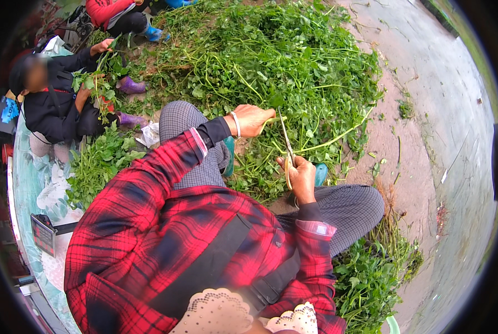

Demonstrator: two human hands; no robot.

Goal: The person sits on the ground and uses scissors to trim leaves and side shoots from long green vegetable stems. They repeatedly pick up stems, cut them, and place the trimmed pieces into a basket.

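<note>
Scissors [288, 144] with pale yellow handles are gripped in my right hand [302, 177], their metal blades pointing away from me. My left hand [251, 120] pinches a light green plant stalk [278, 120], whose end reaches the upper part of the blades. Whether the blades touch it I cannot tell. Beneath both hands spreads a large heap of leafy green stems [274, 62]. One long pale stem [336, 140] curves out to the right from beside the scissors.
A person [56, 92] sits at the left holding leafy stems; another person [115, 16] is beyond. Cut greens [100, 165] lie on a patterned surface [48, 188] at my left. Rooted plants [370, 275] lie by my right knee. Wet concrete [449, 125] extends to the right.
</note>
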